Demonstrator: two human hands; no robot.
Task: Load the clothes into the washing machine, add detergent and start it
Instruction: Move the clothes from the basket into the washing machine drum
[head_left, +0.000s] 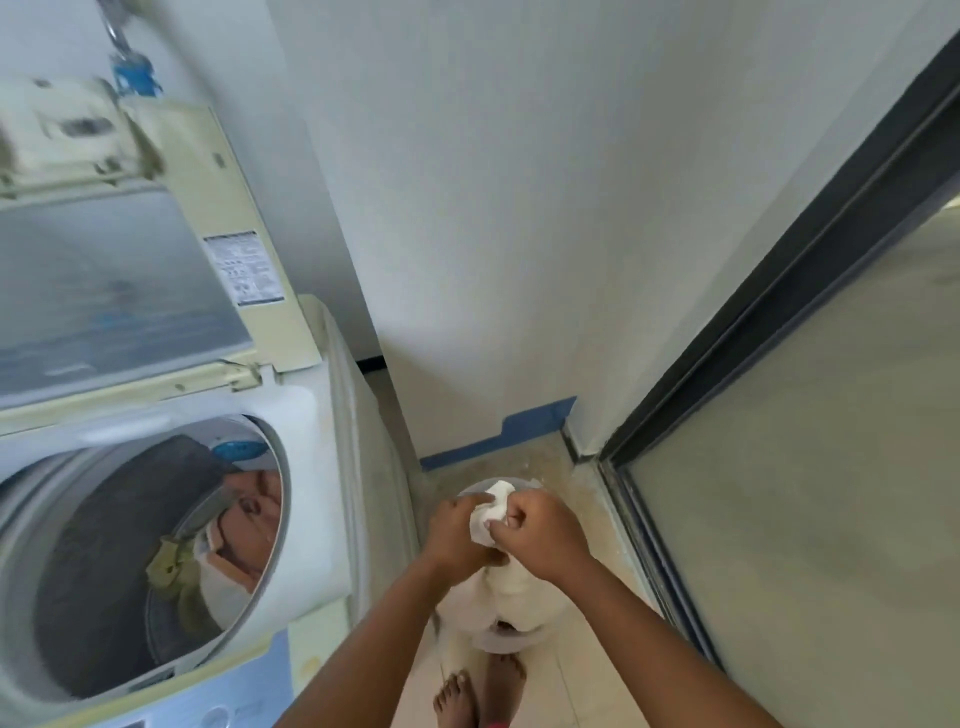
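A top-loading washing machine (311, 467) stands at the left with its lid (119, 291) raised. Its drum (104, 571) holds dark, peach, white and olive clothes (228, 545). To the right of the machine, above the floor, my left hand (460, 530) and my right hand (540, 535) both grip a white garment (491, 512). The cloth bunches between the fists and hangs down below them (519, 597). A pale round basket (511, 642) sits on the floor under the garment, mostly hidden by it.
A white wall (493, 208) rises straight ahead with a blue strip (519, 431) at its base. A dark-framed sliding glass door (779, 467) closes off the right side. My bare feet (478, 691) stand on pale floor tiles. A tap with a blue fitting (130, 73) is above the machine.
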